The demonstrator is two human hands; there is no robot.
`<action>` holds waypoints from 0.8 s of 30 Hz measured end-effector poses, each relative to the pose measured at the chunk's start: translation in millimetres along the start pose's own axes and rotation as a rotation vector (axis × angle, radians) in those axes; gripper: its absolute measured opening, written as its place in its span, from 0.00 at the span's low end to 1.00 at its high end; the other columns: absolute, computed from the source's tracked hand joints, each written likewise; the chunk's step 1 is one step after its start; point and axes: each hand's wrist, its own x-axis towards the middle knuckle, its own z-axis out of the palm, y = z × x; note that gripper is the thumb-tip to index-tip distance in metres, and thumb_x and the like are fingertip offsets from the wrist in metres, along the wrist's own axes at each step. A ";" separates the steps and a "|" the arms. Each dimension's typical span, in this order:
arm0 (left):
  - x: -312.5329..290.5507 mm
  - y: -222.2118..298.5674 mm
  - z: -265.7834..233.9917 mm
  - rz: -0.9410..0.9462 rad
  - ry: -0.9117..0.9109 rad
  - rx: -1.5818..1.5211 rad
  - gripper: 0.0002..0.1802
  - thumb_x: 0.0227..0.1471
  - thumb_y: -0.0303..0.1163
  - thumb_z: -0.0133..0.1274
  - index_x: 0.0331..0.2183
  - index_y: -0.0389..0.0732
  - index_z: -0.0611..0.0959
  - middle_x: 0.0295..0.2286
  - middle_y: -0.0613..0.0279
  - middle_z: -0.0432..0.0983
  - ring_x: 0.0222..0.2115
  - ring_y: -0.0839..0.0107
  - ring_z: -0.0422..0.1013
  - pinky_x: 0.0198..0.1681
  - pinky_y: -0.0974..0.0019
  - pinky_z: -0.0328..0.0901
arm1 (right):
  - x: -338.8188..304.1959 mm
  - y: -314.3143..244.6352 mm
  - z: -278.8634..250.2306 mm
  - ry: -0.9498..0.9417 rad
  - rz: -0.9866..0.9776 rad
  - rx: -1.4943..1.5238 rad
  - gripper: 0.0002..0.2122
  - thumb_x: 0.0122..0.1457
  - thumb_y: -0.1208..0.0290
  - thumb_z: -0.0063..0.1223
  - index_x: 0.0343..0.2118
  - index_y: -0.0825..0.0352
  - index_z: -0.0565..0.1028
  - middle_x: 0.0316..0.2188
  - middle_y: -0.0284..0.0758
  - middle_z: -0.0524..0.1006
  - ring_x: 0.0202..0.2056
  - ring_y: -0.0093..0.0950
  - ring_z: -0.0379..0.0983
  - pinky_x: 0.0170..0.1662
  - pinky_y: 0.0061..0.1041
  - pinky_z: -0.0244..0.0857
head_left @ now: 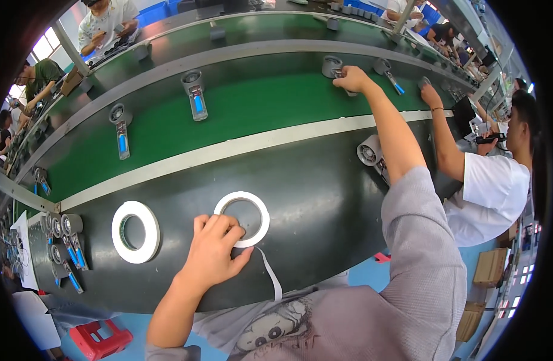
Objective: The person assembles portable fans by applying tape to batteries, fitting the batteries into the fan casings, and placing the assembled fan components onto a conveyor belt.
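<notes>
Lettered grey shirt (360, 319) shows nearest; left hand (211, 249) grips white tape (265, 221); right hand (354, 79) holds grey device (332, 65).

two tape rolls (152, 233) (265, 218), one loose tape strip (271, 278), wearer's two hands (211, 249) (352, 79)

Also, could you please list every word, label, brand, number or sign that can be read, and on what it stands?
None reads clearly enough to quote.
Grey shirt: dark letter-like marks beside the printed figure, too distorted to read.
White tape rolls: any marks too small to read.
Grey devices with blue strips: likewise too small.
</notes>
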 end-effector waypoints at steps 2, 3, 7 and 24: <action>4.0 -3.6 1.4 0.037 -0.007 -0.012 0.18 0.39 0.35 0.71 0.34 0.43 0.82 0.37 0.63 0.74 0.39 0.61 0.70 0.48 0.53 0.57 | -18.7 8.8 -7.7 0.030 -0.012 0.058 0.23 0.48 0.60 0.65 0.42 0.73 0.80 0.34 0.42 0.83 0.37 0.35 0.80 0.46 0.33 0.73; 1.0 -5.9 -0.1 0.027 -0.004 0.002 0.19 0.39 0.36 0.71 0.34 0.43 0.81 0.37 0.63 0.74 0.39 0.61 0.70 0.48 0.53 0.57 | -41.0 -23.9 -16.7 -0.073 -0.032 0.197 0.23 0.48 0.61 0.64 0.44 0.72 0.79 0.31 0.41 0.82 0.34 0.35 0.79 0.45 0.34 0.73; -5.9 -2.2 -6.6 0.024 -0.036 0.024 0.17 0.40 0.36 0.71 0.32 0.42 0.82 0.35 0.63 0.74 0.36 0.61 0.70 0.48 0.54 0.58 | -157.4 -94.7 -28.3 -0.092 -0.176 0.416 0.24 0.47 0.63 0.64 0.46 0.73 0.76 0.36 0.45 0.78 0.40 0.40 0.76 0.48 0.38 0.71; -29.5 45.7 -13.3 -0.136 -0.083 -0.044 0.16 0.41 0.32 0.72 0.32 0.40 0.82 0.31 0.60 0.75 0.34 0.56 0.70 0.45 0.58 0.61 | -370.4 -127.3 55.7 0.276 -0.313 0.618 0.18 0.60 0.82 0.54 0.53 0.71 0.74 0.56 0.48 0.71 0.44 0.40 0.75 0.45 0.32 0.72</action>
